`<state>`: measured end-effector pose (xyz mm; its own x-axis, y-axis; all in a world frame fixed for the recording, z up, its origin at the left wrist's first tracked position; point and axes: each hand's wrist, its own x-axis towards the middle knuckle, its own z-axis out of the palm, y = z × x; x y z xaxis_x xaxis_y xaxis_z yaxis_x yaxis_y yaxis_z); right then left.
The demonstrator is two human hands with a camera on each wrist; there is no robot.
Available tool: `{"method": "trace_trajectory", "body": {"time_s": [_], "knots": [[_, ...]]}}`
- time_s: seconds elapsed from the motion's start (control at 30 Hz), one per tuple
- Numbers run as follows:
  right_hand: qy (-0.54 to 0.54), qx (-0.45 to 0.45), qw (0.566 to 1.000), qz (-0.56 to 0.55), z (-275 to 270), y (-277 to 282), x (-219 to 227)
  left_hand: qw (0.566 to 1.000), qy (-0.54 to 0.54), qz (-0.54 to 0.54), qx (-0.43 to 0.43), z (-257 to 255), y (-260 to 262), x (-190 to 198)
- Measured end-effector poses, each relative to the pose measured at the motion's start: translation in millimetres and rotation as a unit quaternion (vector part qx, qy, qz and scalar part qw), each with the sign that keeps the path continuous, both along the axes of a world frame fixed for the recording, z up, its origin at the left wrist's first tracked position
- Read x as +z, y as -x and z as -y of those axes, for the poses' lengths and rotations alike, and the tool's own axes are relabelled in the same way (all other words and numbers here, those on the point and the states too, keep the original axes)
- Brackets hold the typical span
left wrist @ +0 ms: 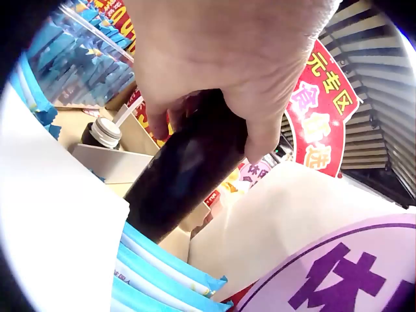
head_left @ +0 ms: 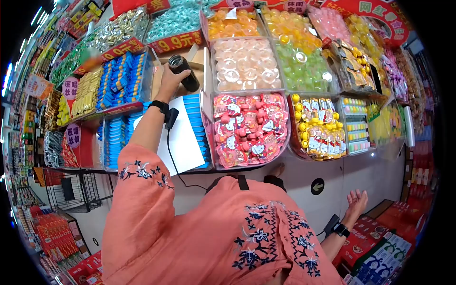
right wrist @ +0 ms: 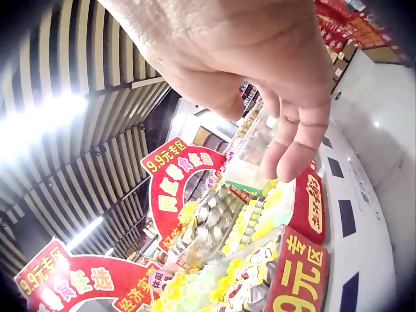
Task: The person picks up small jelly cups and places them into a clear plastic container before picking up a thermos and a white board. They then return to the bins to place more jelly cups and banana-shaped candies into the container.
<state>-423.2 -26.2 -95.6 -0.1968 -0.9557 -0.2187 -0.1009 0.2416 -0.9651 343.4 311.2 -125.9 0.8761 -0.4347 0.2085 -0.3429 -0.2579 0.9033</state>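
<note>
My left hand (head_left: 170, 81) grips a dark cylindrical flask (head_left: 190, 82), tilted over a cardboard-lined compartment (head_left: 195, 61) of the candy display. In the left wrist view, thumb and fingers wrap round the upper part of the flask (left wrist: 185, 169). A small dark piece with a pale ringed top (left wrist: 104, 133) stands in the cardboard compartment beyond it. A white sheet (head_left: 183, 145) lies over blue-wrapped packets (head_left: 194, 111) below my left wrist. Out to the side, away from the display, my right hand (head_left: 356, 204) hangs with relaxed fingers and holds nothing.
Clear bins of pale jelly cups (head_left: 247, 64), pink packets (head_left: 228, 126) and yellow-capped candies (head_left: 319, 128) fill the display to the right. Blue candies (head_left: 121, 78) stand to the left. A cable (head_left: 173, 159) runs from my left wrist. Red boxes (head_left: 363, 232) stand behind my right hand.
</note>
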Motion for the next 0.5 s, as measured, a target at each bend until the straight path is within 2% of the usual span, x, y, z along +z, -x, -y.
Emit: {"method": "trace_trajectory", "body": {"time_s": [0.1, 0.27, 0.4, 0.5], "knots": [[-0.02, 0.013, 1.0, -0.005, -13.7, -2.8, -5.2, 0.999, -0.022, 0.006, 0.023, -1.1, 8.7, 8.4], [-0.024, 0.032, 0.999, -0.009, -34.8, -16.2, -4.4, 0.999, 0.03, 0.025, 0.038, -7.5, 5.3, 32.0], [-0.029, 0.051, 0.998, 0.007, -36.8, -31.4, -11.9, 0.993, 0.11, 0.044, 0.002, -24.6, 44.1, 101.8], [-0.038, 0.083, 0.996, 0.01, -29.7, -51.1, -13.0, 0.992, 0.081, 0.094, 0.026, -46.5, 70.5, 145.6]]}}
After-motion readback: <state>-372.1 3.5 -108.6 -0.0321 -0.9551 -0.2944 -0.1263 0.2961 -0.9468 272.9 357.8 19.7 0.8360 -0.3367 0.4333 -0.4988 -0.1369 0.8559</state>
